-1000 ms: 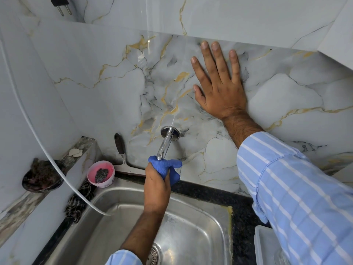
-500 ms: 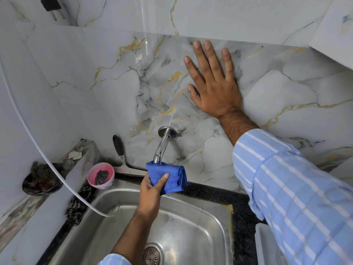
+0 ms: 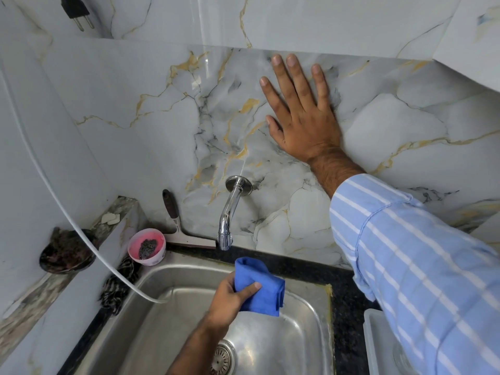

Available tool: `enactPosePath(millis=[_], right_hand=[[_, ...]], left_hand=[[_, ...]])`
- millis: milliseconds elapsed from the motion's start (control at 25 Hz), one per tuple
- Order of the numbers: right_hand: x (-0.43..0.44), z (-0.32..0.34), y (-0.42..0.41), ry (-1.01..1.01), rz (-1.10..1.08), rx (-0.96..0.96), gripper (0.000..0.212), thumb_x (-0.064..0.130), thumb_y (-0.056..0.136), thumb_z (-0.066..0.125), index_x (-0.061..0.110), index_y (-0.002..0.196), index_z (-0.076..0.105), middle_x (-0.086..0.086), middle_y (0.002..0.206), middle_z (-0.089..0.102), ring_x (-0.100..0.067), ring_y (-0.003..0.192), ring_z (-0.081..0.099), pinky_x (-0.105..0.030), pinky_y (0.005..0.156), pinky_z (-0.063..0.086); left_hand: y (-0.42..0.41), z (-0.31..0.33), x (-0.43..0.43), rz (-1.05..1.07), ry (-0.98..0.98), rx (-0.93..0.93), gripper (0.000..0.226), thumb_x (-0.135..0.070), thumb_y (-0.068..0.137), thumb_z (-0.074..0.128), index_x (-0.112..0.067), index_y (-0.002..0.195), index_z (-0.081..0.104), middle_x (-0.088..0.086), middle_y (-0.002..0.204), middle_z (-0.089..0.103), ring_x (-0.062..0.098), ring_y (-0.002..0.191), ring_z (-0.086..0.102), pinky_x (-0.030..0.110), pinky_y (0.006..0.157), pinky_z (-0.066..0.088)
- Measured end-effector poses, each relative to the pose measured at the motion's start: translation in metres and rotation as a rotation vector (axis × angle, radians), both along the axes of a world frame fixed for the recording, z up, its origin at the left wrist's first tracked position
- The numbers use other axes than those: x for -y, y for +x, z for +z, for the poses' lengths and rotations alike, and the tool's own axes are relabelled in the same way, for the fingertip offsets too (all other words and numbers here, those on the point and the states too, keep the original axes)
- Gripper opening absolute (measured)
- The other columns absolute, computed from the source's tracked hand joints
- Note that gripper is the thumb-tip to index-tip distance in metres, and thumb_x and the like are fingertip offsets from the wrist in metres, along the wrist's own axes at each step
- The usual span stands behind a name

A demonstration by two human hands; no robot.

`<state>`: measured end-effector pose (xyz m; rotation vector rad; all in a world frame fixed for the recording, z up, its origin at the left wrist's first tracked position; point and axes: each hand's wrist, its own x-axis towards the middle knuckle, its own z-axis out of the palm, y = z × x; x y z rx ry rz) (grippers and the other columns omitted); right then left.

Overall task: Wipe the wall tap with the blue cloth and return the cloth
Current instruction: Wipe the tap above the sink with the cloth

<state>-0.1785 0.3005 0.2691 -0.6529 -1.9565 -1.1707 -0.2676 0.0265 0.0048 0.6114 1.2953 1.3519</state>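
A chrome wall tap (image 3: 230, 212) juts from the marble wall and curves down over the steel sink (image 3: 305, 331). Its whole spout is bare and in plain sight. Below the tap's mouth and clear of it, my left hand (image 3: 230, 296) holds the folded blue cloth (image 3: 259, 285) over the sink basin. My right hand (image 3: 300, 115) lies flat on the wall above and to the right of the tap, fingers spread, holding nothing.
A squeegee (image 3: 184, 228) leans on the wall left of the tap. Beside it stands a pink bowl (image 3: 147, 246) with a scrubber. A white hose (image 3: 81, 234) arcs into the sink. A dark dish (image 3: 65, 253) sits on the left ledge, a white tub (image 3: 378, 347) at the right.
My left hand has come down off the tap spout with the blue cloth, now below the tap's mouth over the sink. My right hand stays pressed on the wall.
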Motion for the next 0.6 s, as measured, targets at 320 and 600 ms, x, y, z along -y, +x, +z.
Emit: enactPosePath(millis=[320,600], right_hand=[[0.09,-0.009,0.018,-0.76,0.116,0.164,0.051,0.049,0.105,0.055,0.019,0.145,0.063,-0.01,0.164,0.048,-0.03,0.155,0.044,-0.046,0.125,0.036],[0.17,-0.042,0.073,-1.647,0.135,0.384,0.033,0.047,0.087,0.086,0.017,0.101,0.082,-0.002,0.097,0.08,-0.018,0.088,0.071,-0.04,0.089,0.058]], left_hand=[[0.014,0.059,0.027,-0.088,0.159,-0.237,0.091,-0.016,0.076,0.088,-0.044,0.145,0.036,0.01,0.117,0.071,0.027,0.1,0.073,0.046,0.082,0.061],[0.011,0.129,0.02,0.042,0.211,-0.734,0.057,-0.039,0.07,0.088,-0.038,0.113,0.051,-0.007,0.101,0.069,0.018,0.087,0.069,0.026,0.071,0.059]])
